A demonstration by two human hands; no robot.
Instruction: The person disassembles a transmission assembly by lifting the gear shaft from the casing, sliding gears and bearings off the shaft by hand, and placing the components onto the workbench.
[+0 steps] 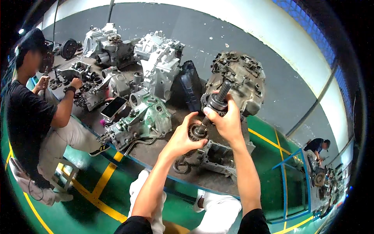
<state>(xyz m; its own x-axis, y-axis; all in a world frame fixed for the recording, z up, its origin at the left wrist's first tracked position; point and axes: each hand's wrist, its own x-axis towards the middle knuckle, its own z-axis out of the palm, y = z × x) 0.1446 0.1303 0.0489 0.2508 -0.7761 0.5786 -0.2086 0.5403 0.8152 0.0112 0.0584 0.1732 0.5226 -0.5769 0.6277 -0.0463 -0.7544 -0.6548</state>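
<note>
Both of my hands hold a splined transmission shaft (223, 92) tilted above the bench, its splined end pointing up and away from me. My right hand (230, 121) is wrapped round the dark gear section (215, 102) near the upper end, the thumb lying on it. Lower down, my left hand (180, 137) curls its fingers and thumb round a gear (197, 132) at the shaft's near end. Whether that gear is fixed to the shaft I cannot tell. Below my hands lies an open metal housing (218, 154), and a metal ring (181, 167) rests to its left.
A greasy gearbox (243, 78) stands behind my right hand. Silver casings (157, 62), a green-stained housing (150, 117) and a phone (113, 107) are to the left. A co-worker (35, 89) sits far left; another person (317, 146) bends over parts at far right.
</note>
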